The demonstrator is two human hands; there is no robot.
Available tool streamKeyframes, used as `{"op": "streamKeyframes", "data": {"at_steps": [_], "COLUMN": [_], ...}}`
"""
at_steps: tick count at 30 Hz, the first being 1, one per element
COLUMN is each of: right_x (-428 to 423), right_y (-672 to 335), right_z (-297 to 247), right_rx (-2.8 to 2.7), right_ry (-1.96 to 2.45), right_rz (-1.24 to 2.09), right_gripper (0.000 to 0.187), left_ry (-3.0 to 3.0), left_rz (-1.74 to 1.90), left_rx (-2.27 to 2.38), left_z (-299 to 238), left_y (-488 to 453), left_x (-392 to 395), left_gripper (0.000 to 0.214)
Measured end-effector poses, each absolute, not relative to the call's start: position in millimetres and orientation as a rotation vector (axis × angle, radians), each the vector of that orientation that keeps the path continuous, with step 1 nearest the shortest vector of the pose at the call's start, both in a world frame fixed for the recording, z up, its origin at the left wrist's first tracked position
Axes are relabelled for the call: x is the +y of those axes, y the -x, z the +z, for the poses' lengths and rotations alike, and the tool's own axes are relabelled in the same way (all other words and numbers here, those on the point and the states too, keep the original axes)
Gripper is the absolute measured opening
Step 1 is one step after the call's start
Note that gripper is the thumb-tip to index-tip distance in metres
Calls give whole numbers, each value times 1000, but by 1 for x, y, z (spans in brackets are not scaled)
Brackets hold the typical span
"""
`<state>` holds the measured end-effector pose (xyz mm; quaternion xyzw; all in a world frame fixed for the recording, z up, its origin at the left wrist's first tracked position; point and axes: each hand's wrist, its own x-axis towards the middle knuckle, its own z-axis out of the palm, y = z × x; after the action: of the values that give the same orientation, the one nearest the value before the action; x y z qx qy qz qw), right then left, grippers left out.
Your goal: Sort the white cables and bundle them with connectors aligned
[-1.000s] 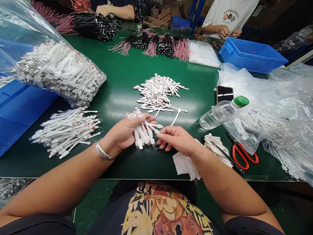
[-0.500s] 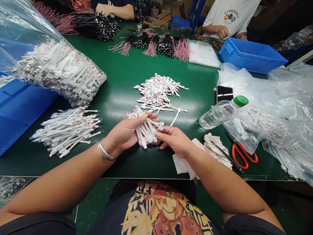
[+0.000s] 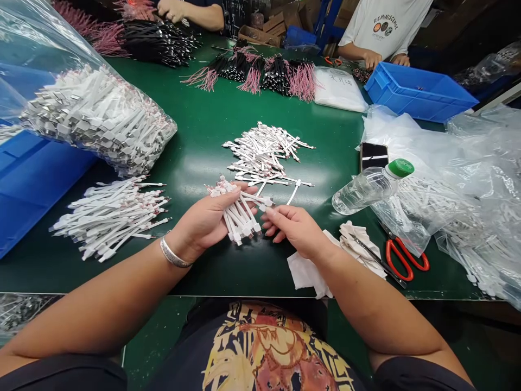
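Note:
A bunch of short white cables (image 3: 240, 220) with flat plugs lies gripped in my left hand (image 3: 201, 220), the thumb pressed across it. Where one cable sticks out to the right, my right hand (image 3: 293, 228) pinches its plug end between thumb and fingers. Beyond my hands, a loose pile of white cables (image 3: 264, 149) rests on the green table (image 3: 195, 136), with a single cable lying apart at its near right. To the left of my left hand is another heap of white cables (image 3: 114, 217), with wire tips pointing right.
A clear bag of cables (image 3: 101, 119) leans over a blue bin (image 3: 36, 179) at left. On the right are a bottle (image 3: 366, 190), a phone (image 3: 373, 156), red-handled scissors (image 3: 402, 260), white gloves (image 3: 358, 244) and plastic bags (image 3: 468, 163). Two people work across the table.
My right fingers have shifted up to the plug of the cable sticking out right. The bunch has moved slightly left with my left hand. The hands of the people opposite have moved.

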<state>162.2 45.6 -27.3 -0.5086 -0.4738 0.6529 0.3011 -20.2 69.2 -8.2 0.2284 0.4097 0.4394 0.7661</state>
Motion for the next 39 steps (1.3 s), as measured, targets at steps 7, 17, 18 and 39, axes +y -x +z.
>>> {"op": "streamKeyframes", "data": {"at_steps": [7, 17, 18, 39], "right_x": [39, 45, 45, 44], "right_y": [-157, -162, -163, -159], "right_z": [-24, -24, -25, -27], "right_rx": [-1357, -1317, -1293, -1183], "right_ry": [1308, 1308, 1312, 1261], "right_rz": [1926, 1878, 1855, 1857], "right_gripper": [27, 27, 27, 29], "left_ry": [-466, -465, -457, -473], "left_rz": [1022, 951, 965, 979], "left_rx": [943, 884, 887, 876], "left_z": [-7, -4, -3, -1], "left_y": [20, 19, 19, 16], "left_x": [70, 68, 68, 67], "left_gripper": [16, 15, 16, 21]}}
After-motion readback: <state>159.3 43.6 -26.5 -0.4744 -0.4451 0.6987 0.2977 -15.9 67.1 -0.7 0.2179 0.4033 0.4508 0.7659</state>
